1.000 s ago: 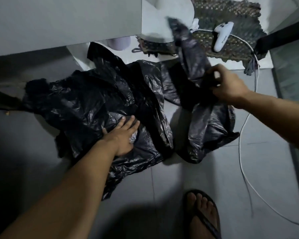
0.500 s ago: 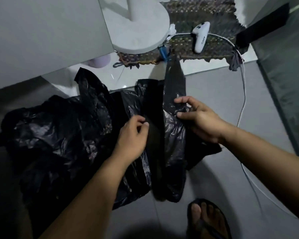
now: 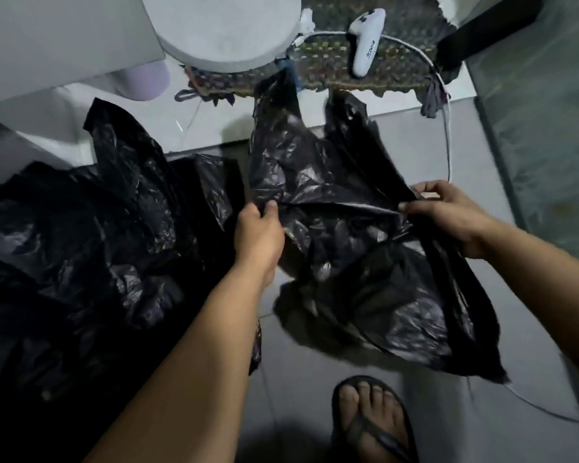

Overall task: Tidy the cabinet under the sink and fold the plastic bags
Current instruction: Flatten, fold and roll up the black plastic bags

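A black plastic bag is held up off the grey floor and stretched between both hands. My left hand pinches its left edge between thumb and fingers. My right hand grips its right edge. The bag's lower part hangs crumpled toward the floor at the right. A heap of other black plastic bags lies on the floor to the left, partly under my left forearm.
A round white stand base sits at the top on a woven mat, beside a white controller with a white cable. A lilac container stands under a white cabinet panel. My sandalled foot is at bottom centre.
The hands have moved apart and spread one bag wide between them. Before, that bag was held narrow and bunched. The view has tilted slightly downward and closer.
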